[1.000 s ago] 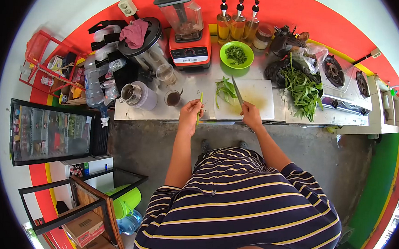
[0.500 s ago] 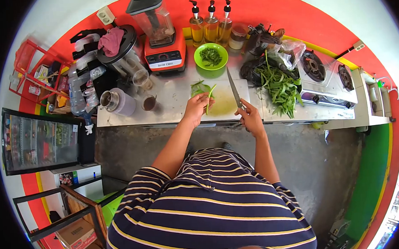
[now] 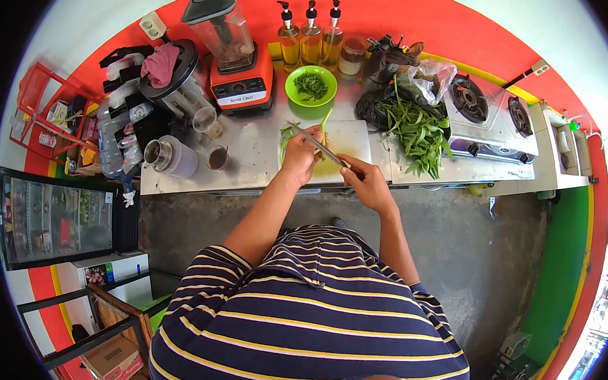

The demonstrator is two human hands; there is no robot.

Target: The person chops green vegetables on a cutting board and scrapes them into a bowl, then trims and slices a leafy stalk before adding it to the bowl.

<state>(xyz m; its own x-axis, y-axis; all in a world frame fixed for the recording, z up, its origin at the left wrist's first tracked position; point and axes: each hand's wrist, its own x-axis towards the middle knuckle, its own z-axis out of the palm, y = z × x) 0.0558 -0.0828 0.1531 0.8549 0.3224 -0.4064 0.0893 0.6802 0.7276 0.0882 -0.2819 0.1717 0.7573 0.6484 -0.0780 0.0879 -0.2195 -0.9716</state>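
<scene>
A white cutting board [image 3: 353,138] lies on the steel counter [image 3: 254,151] in front of me. My left hand [image 3: 299,157] rests on the board and pinches a green leaf stalk [image 3: 325,125] that sticks up past the fingers. More green leaves [image 3: 285,134] lie under that hand. My right hand [image 3: 360,177] grips the handle of a knife [image 3: 313,141], whose blade angles up and left across my left hand's fingers.
A green bowl [image 3: 310,86] of chopped greens sits behind the board, with a red blender [image 3: 237,63] and three pump bottles [image 3: 311,35] beyond. A pile of leafy stalks [image 3: 414,129] and a gas stove [image 3: 492,115] lie right. A steel mug [image 3: 168,156] and glass [image 3: 218,158] stand left.
My left hand carried the green stalk from beside the board onto it. The knife swung from upright on the board's right to slanting left over my left hand.
</scene>
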